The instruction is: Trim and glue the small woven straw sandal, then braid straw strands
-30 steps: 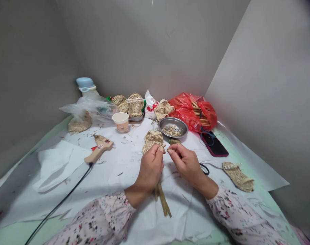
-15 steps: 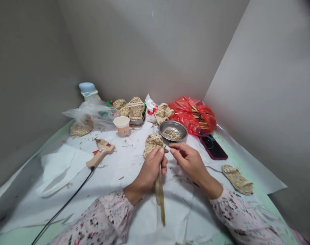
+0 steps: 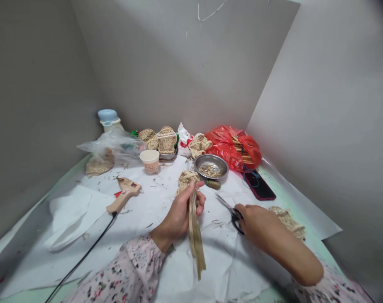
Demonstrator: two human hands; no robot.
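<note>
My left hand (image 3: 182, 208) grips a small woven straw piece (image 3: 185, 180) whose loose straw strands (image 3: 196, 233) hang down past my wrist over the white paper. My right hand (image 3: 257, 222) is closed on the dark handles of a pair of scissors (image 3: 227, 206), whose blades point up and left toward the straw piece. The two hands are apart. A small brown-green spool (image 3: 213, 184) lies just beyond the scissors' tip.
A metal bowl (image 3: 211, 165) of clippings, red plastic bag (image 3: 234, 146), phone (image 3: 259, 185) and woven straw shoe (image 3: 288, 221) lie to the right. A glue gun (image 3: 123, 194) with cord, paper cup (image 3: 150, 160), clear bag (image 3: 114, 142) and several woven straw pieces (image 3: 161, 139) sit left and behind.
My right hand left the straw piece, moved right and took hold of the scissors. My left hand turned the straw piece so its strands hang more upright.
</note>
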